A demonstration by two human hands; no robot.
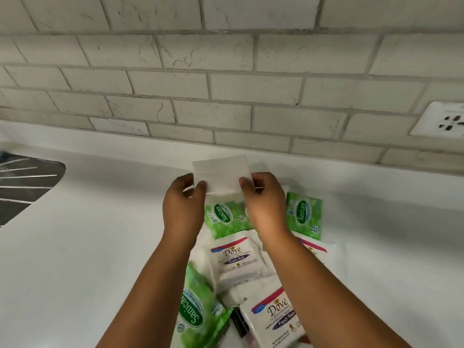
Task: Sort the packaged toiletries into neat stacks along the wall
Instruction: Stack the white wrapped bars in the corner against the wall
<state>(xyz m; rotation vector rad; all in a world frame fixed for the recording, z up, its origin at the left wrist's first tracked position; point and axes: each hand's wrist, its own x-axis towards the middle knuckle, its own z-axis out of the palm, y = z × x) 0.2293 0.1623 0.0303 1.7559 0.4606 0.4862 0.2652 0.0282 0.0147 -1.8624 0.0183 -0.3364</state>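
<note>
A white socket (444,123) sits in the grey tiled wall (226,84).

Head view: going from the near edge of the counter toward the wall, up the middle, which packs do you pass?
Near Dove pack → second Dove pack → green Sanicare pack → plain white pack gripped by left hand and right hand → tiled wall.

— What do the hands hold?
— The left hand (184,202) and right hand (263,199) pinch a white packet (221,173) by its two sides, near the tiled wall (226,84).
— And below?
— Green Sanicare packs (226,218) and white Dove packs (237,259) lie jumbled on the white counter (100,234).
</note>
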